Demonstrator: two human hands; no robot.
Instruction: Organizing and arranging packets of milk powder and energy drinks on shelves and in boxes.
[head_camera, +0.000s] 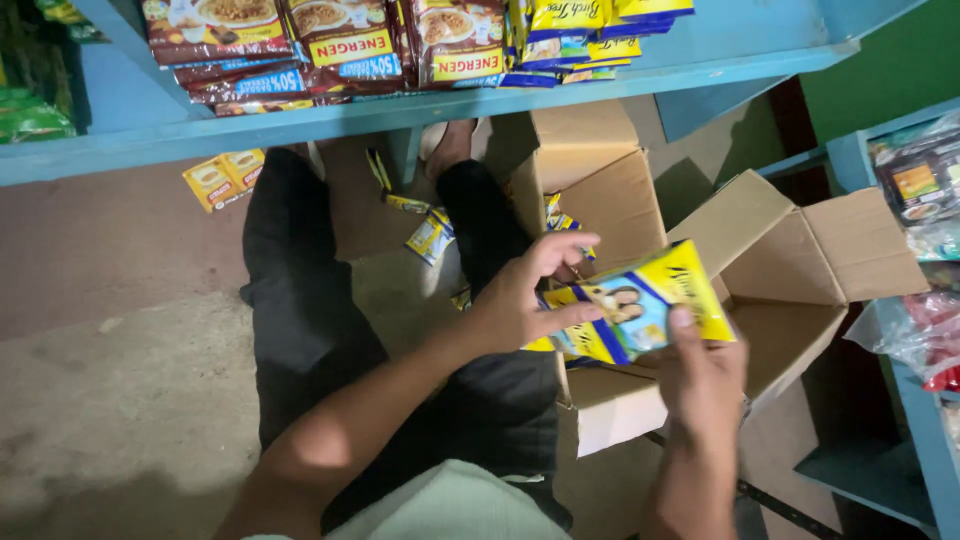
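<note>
The fingers (560, 250) of the left hand (520, 300) and the right hand (700, 375) are both closed on a stack of yellow-and-blue sachets (640, 310), held above the open cardboard box (800, 330). The stack looks fanned and loosely pinched, so a sachet could slide out onto the floor (120, 380) beside the blue shelf (300, 125).

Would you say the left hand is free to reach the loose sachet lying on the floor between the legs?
Probably not yet: the left hand grips the yellow-and-blue packets with the right hand; the path to the sachet looks unobstructed.
</note>
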